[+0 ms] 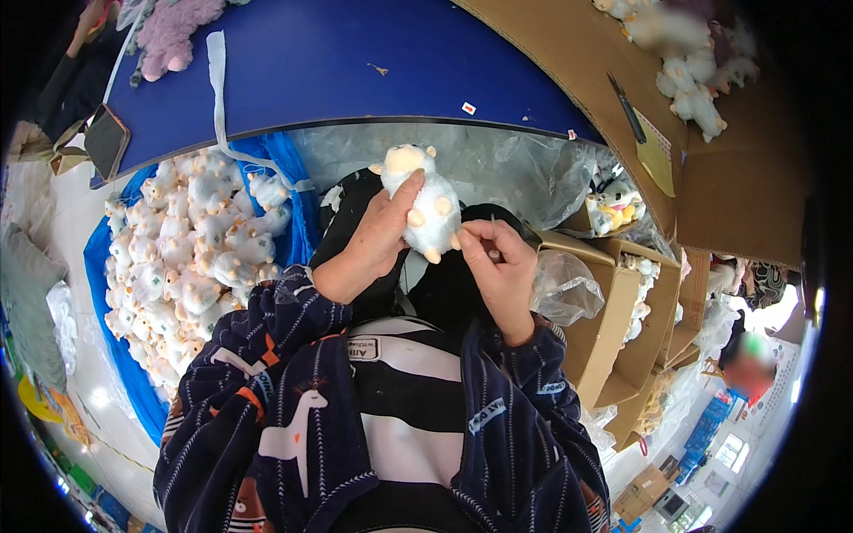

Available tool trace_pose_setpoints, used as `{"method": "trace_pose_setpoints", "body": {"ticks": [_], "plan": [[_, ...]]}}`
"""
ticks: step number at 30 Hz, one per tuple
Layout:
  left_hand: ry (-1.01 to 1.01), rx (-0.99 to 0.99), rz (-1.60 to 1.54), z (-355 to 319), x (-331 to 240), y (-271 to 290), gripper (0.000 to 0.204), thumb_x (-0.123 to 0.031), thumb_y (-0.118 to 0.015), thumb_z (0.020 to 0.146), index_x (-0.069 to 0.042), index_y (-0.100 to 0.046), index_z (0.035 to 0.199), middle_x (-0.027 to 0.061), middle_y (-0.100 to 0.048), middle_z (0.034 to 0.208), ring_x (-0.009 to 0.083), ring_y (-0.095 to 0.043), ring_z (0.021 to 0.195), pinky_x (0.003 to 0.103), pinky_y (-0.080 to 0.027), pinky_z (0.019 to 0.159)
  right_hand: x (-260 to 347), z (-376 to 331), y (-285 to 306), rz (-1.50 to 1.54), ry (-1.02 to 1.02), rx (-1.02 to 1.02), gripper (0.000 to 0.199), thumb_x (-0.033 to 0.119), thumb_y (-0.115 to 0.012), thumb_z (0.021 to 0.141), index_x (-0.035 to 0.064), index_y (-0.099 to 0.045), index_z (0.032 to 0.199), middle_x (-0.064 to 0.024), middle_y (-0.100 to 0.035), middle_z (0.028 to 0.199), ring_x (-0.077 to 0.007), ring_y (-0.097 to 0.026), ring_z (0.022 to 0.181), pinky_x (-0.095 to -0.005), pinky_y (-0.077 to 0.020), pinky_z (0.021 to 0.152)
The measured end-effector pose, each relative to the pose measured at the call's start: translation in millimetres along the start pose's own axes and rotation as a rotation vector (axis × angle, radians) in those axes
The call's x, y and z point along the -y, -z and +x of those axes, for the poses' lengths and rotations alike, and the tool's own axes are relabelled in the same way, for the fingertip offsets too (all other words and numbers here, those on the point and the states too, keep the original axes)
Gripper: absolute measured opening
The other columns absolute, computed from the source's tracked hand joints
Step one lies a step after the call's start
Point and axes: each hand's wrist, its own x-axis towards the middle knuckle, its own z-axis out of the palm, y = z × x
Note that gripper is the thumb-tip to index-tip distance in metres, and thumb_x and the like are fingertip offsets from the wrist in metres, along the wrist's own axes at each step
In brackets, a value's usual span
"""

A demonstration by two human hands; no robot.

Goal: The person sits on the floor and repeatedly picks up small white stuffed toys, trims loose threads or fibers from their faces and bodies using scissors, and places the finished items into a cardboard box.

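A small white plush animal [435,197] with peach-coloured face, ears and feet is held up over my lap. My left hand [378,233] wraps round its side, thumb across the front of the body. With thumb and forefinger pinched together, my right hand [499,266] is at the toy's lower right, at one of its peach feet. Whether anything thin sits in that pinch I cannot make out. To my left, a big blue bag [105,293] bulges with many similar white plush toys [191,240].
Ahead lies a blue tabletop [355,62] with a white strap [218,89], a phone [107,142] and purple plush [173,40]. A cardboard sheet [551,35] bears scissors [629,111]. Open cardboard boxes [613,329] and clear plastic [569,289] stand at my right.
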Motion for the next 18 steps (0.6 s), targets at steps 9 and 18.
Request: {"method": "trace_pose_setpoints", "body": {"ticks": [9,18], "plan": [[-0.159,-0.012,0.096,-1.0,10.4,1.1,0.033,-0.027,-0.052,0.091,0.000,-0.051,0.109,0.0064,-0.060,0.096,0.0123,-0.058,0.083,0.026,-0.047,0.071,-3.9,6.2,-8.7,0.124,-0.157,0.094,0.006,0.003,-0.061,0.077,-0.0010,-0.058,0.074,0.0012,-0.053,0.062,-0.0055,-0.049,0.052,-0.0190,-0.0365,0.045],[0.036,0.113,-0.029,7.1,-6.4,17.1,0.049,-0.042,-0.043,0.092,-0.002,-0.046,0.120,0.0102,-0.058,0.107,0.0204,-0.059,0.097,0.034,-0.048,0.084,54.8,114.1,118.2,-0.664,0.298,-0.259,0.020,0.014,-0.061,0.077,0.0018,-0.061,0.094,-0.0095,-0.063,0.079,-0.0189,-0.060,0.072,-0.0303,-0.0471,0.065]]}}
